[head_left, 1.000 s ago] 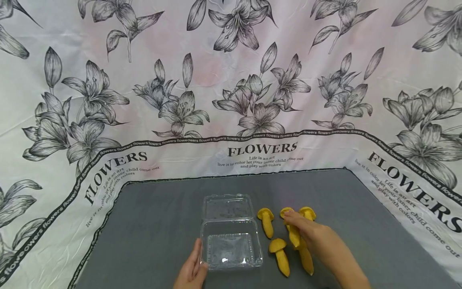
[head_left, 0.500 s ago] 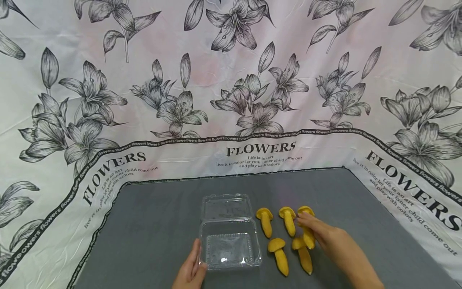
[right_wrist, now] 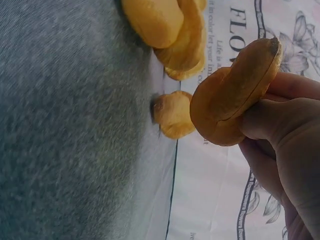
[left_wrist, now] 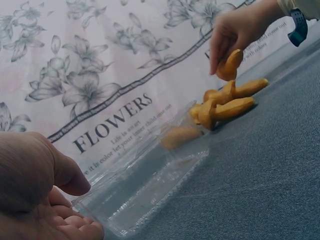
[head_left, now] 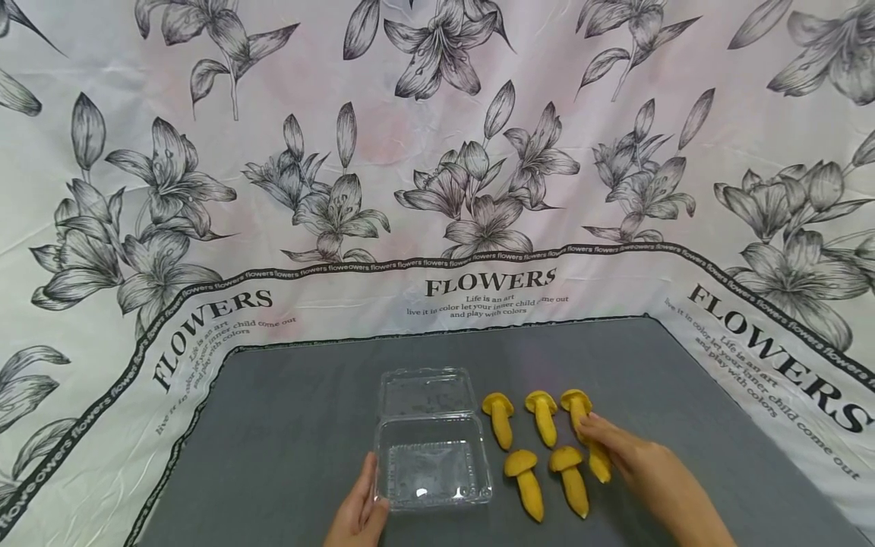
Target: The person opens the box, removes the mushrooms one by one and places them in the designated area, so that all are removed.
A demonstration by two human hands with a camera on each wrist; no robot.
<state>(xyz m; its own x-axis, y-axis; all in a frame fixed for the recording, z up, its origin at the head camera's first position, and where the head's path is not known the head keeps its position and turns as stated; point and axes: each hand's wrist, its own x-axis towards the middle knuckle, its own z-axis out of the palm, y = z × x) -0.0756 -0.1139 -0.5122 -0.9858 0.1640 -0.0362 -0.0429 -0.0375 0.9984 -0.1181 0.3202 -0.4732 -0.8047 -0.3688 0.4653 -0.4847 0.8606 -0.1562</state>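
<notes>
A clear plastic clamshell box [head_left: 434, 417] lies with its lid folded back, away from the person. My left hand [head_left: 358, 507] grips the box's left side near the front corner, thumb and fingers at the rim. Between thumb and fingertips, my right hand [head_left: 652, 472] pinches a yellow mushroom [right_wrist: 239, 90], held above the surface with its cap tucked toward the fingers. To the right of the box, more yellow mushrooms lie in two rows: three at the back, such as the leftmost mushroom [head_left: 502, 424], and two in front, such as the left front mushroom [head_left: 528, 490].
Everything rests on a dark grey cloth surface [head_left: 294, 441]. Behind and at both sides hangs a white curtain [head_left: 390, 182] printed with lilies and lettering. A dark band [left_wrist: 298, 27] is worn on the right wrist.
My right hand has moved right and slightly toward the person with the mushroom, uncovering mushrooms behind it. The left hand has stayed on the box.
</notes>
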